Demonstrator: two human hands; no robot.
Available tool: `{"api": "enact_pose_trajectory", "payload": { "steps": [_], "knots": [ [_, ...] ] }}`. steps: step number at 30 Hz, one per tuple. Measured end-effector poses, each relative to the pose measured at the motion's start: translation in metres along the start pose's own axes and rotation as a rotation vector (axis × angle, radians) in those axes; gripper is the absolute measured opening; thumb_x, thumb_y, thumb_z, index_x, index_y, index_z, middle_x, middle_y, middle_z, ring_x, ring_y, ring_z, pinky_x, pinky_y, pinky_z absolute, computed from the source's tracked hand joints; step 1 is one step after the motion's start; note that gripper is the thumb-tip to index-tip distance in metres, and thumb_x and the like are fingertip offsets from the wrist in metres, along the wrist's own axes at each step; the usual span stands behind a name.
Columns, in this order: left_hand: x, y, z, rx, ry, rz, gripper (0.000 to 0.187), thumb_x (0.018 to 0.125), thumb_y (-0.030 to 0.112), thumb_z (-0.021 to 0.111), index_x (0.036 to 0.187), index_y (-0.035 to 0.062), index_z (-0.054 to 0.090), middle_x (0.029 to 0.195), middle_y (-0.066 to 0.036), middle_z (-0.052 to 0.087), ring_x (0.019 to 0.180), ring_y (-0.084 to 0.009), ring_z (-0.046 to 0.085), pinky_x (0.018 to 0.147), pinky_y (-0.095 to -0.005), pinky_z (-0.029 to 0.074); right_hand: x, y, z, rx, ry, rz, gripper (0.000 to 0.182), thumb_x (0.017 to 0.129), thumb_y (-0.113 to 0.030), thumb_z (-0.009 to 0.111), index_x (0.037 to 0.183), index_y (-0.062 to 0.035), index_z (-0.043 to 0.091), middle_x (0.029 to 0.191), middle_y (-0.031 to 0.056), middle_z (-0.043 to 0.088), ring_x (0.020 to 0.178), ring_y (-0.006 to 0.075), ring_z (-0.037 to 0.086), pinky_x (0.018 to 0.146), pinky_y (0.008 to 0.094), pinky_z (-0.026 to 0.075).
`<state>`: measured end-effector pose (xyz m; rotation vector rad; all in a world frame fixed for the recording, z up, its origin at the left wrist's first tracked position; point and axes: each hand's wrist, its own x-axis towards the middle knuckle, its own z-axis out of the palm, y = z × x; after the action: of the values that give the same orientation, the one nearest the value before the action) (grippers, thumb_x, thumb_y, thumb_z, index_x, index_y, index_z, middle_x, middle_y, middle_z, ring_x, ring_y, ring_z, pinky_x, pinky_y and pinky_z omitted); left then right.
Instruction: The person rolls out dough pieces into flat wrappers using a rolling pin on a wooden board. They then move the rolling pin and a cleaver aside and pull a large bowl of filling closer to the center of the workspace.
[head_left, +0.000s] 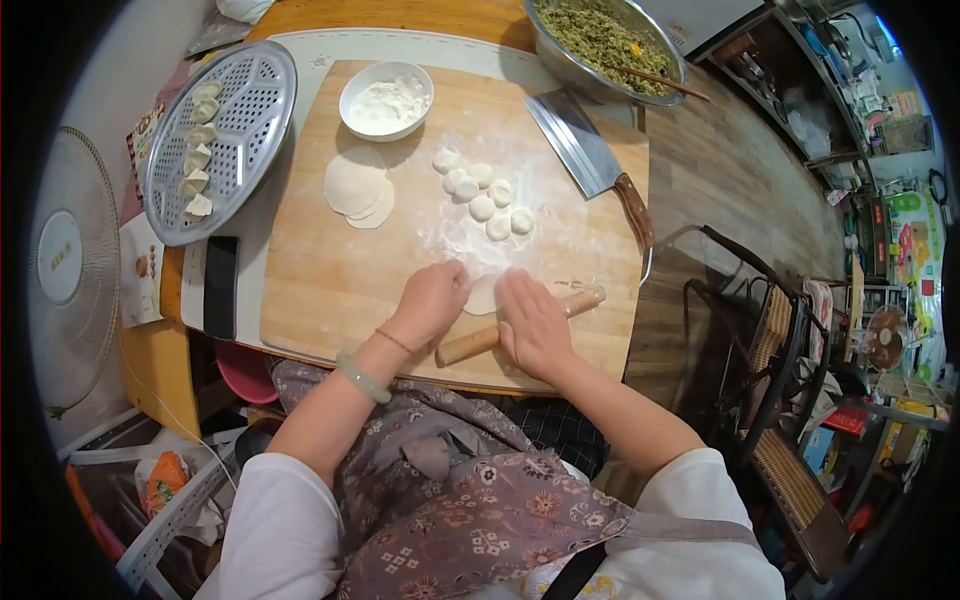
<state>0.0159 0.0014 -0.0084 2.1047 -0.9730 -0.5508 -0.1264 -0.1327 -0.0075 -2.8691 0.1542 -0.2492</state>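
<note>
A small round dough wrapper lies near the front of the floured wooden board. My left hand is closed at its left edge, the fingers curled and their tips partly hidden. My right hand lies flat across the wooden rolling pin, fingers stretched forward beside the wrapper's right edge. The palm covers the middle of the pin. Beyond my hands, several small dough pieces sit in loose flour. Rolled wrappers overlap in a pile at the left, below a white bowl of flour.
A cleaver rests at the board's right side, its handle over the edge. Behind it stands a metal bowl of chopped filling with chopsticks. At left are a perforated tray holding several dumplings, a phone and a fan.
</note>
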Motion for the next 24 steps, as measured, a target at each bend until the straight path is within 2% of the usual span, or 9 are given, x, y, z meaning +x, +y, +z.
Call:
{"api": "enact_pose_trajectory", "payload": {
  "steps": [2, 4, 7, 10, 13, 16, 19, 21, 24],
  "knots": [
    [-0.004, 0.0, -0.002, -0.056, -0.128, -0.114, 0.013, 0.075, 0.013, 0.064, 0.081, 0.0022, 0.06, 0.073, -0.016, 0.062, 0.068, -0.0319, 0.061, 0.063, -0.0376, 0.048, 0.019, 0.001, 0.001, 0.004, -0.045, -0.048, 0.056, 0.08, -0.017, 0.054, 0.129, 0.0062, 0.04, 0.135, 0.025, 0.04, 0.123, 0.0376, 0.041, 0.102, 0.0435, 0.034],
    [0.006, 0.004, 0.0, 0.011, -0.05, -0.098, 0.013, 0.076, 0.013, 0.064, 0.081, 0.0021, 0.06, 0.073, -0.016, 0.063, 0.069, -0.0326, 0.061, 0.064, -0.0376, 0.048, 0.081, 0.01, 0.017, 0.083, 0.212, 0.131, 0.058, 0.079, -0.019, 0.055, 0.13, 0.0036, 0.041, 0.136, 0.0246, 0.039, 0.127, 0.0364, 0.038, 0.105, 0.0438, 0.031],
    [0.024, 0.005, -0.001, 0.05, -0.014, -0.011, 0.013, 0.076, 0.014, 0.063, 0.079, 0.0019, 0.061, 0.073, -0.016, 0.062, 0.068, -0.0345, 0.06, 0.064, -0.0387, 0.048, 0.092, 0.013, 0.022, 0.049, 0.266, 0.128, 0.06, 0.078, -0.02, 0.056, 0.13, 0.0041, 0.04, 0.137, 0.025, 0.039, 0.127, 0.0367, 0.038, 0.105, 0.0435, 0.031],
    [0.013, 0.001, 0.001, 0.02, -0.014, 0.029, 0.013, 0.076, 0.014, 0.063, 0.078, 0.0016, 0.061, 0.073, -0.016, 0.062, 0.069, -0.0343, 0.06, 0.064, -0.0387, 0.048, 0.013, 0.0, 0.007, 0.028, -0.017, 0.047, 0.057, 0.082, -0.022, 0.054, 0.131, 0.0048, 0.039, 0.138, 0.0225, 0.038, 0.126, 0.0361, 0.038, 0.104, 0.0428, 0.032],
    [-0.001, 0.001, -0.008, -0.042, -0.085, -0.095, 0.013, 0.076, 0.014, 0.063, 0.078, 0.0017, 0.06, 0.074, -0.017, 0.062, 0.07, -0.034, 0.06, 0.064, -0.0387, 0.048, -0.002, -0.001, -0.004, 0.011, -0.105, -0.041, 0.06, 0.083, -0.025, 0.055, 0.132, 0.0051, 0.037, 0.139, 0.0228, 0.036, 0.127, 0.0365, 0.036, 0.104, 0.0426, 0.031],
    [0.006, 0.01, -0.01, 0.004, -0.059, -0.072, 0.012, 0.077, 0.013, 0.062, 0.079, 0.0018, 0.06, 0.074, -0.017, 0.062, 0.07, -0.033, 0.061, 0.063, -0.0376, 0.048, 0.078, 0.009, 0.015, 0.068, 0.133, 0.088, 0.065, 0.082, -0.029, 0.056, 0.133, 0.0051, 0.036, 0.14, 0.0225, 0.034, 0.128, 0.0359, 0.036, 0.104, 0.0437, 0.031],
    [0.018, 0.001, -0.007, 0.099, -0.023, 0.04, 0.011, 0.078, 0.013, 0.061, 0.082, 0.0022, 0.06, 0.073, -0.016, 0.062, 0.069, -0.0311, 0.061, 0.063, -0.0359, 0.048, 0.085, 0.008, 0.019, 0.031, 0.177, 0.109, 0.067, 0.08, -0.031, 0.058, 0.133, 0.0056, 0.036, 0.14, 0.0231, 0.034, 0.127, 0.0369, 0.037, 0.103, 0.0444, 0.032],
    [0.014, -0.006, -0.005, 0.136, -0.06, 0.094, 0.011, 0.078, 0.012, 0.061, 0.083, 0.0023, 0.059, 0.073, -0.016, 0.062, 0.069, -0.0301, 0.061, 0.063, -0.0352, 0.049, 0.035, -0.001, 0.001, 0.087, -0.062, 0.081, 0.065, 0.081, -0.031, 0.057, 0.132, 0.005, 0.038, 0.139, 0.0227, 0.037, 0.127, 0.0369, 0.037, 0.102, 0.044, 0.033],
    [-0.006, -0.006, -0.007, -0.088, -0.046, -0.078, 0.011, 0.079, 0.013, 0.061, 0.083, 0.0026, 0.059, 0.071, -0.015, 0.061, 0.069, -0.0292, 0.062, 0.063, -0.0354, 0.049, -0.02, -0.008, -0.011, 0.042, -0.106, -0.054, 0.061, 0.082, -0.031, 0.056, 0.131, 0.0033, 0.041, 0.136, 0.021, 0.042, 0.126, 0.0352, 0.04, 0.103, 0.044, 0.032]
  ]
}}
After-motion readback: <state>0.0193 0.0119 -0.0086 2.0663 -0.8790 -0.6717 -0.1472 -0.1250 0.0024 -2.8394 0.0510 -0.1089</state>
